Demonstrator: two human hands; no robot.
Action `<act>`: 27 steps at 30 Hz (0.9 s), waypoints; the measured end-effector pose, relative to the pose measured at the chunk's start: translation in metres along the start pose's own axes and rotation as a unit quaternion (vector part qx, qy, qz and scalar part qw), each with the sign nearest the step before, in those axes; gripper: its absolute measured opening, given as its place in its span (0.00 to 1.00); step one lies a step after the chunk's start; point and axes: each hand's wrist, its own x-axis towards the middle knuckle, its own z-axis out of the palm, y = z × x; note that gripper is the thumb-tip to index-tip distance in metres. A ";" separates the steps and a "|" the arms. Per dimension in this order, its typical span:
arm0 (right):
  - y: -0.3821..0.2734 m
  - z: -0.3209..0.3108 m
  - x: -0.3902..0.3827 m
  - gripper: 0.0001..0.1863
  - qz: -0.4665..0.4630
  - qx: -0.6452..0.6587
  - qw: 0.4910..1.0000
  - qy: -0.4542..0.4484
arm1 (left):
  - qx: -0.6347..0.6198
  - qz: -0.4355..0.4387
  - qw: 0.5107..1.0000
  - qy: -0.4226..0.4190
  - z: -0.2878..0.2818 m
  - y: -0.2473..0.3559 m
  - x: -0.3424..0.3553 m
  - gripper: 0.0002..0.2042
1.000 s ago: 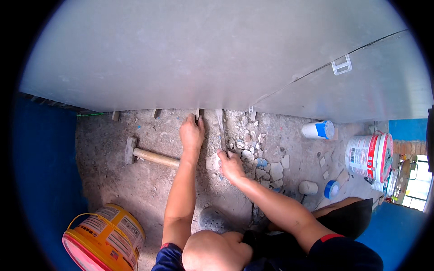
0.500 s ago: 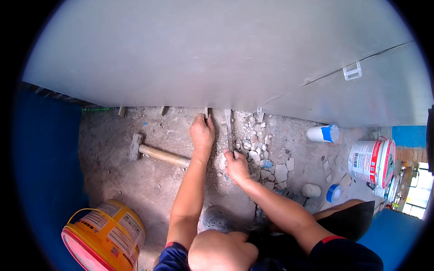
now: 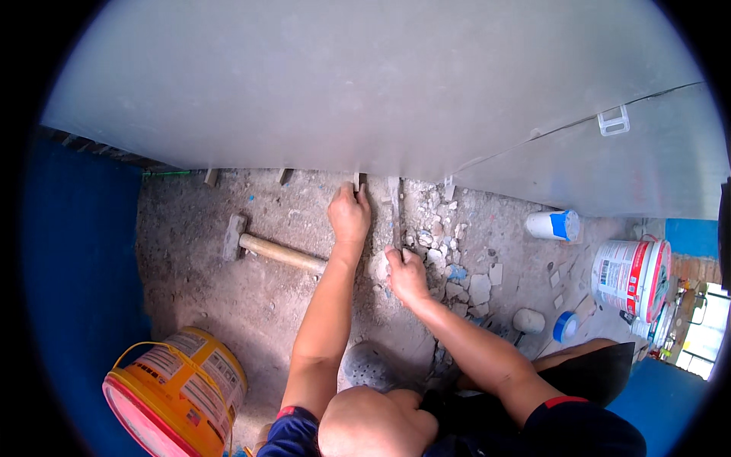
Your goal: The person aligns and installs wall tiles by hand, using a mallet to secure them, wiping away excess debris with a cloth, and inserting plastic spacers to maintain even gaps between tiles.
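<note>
Head view: the left hand [image 3: 350,216] has its fingers pinched on a wedge [image 3: 358,181] at the grey panel's [image 3: 304,91] lower edge; the right hand's [image 3: 408,276] fingers clasp a flat bar [image 3: 396,209] reaching that edge. Two more wedges [image 3: 285,177] already stand leftward; this one looks unfinished, hammer [image 3: 282,254] lying unheld.

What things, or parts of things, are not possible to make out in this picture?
All in the head view:
- strip: near end covered by the left hand
- long bar: near end hidden in the right hand
- hammer: handle's end behind the left forearm
- yellow bucket: cut by the lower edge
</note>
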 end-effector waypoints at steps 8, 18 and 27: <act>-0.023 -0.005 0.000 0.17 0.108 0.040 0.993 -0.033 | 0.088 -0.028 0.994 -0.056 -0.007 0.006 0.005 0.14; -0.008 -0.004 0.002 0.22 0.003 -0.102 0.995 0.002 | 0.205 0.037 0.976 -0.067 -0.011 0.006 0.005 0.15; 0.003 0.001 0.003 0.21 -0.027 -0.052 0.998 0.004 | 0.205 0.020 0.977 -0.046 -0.009 0.004 0.003 0.15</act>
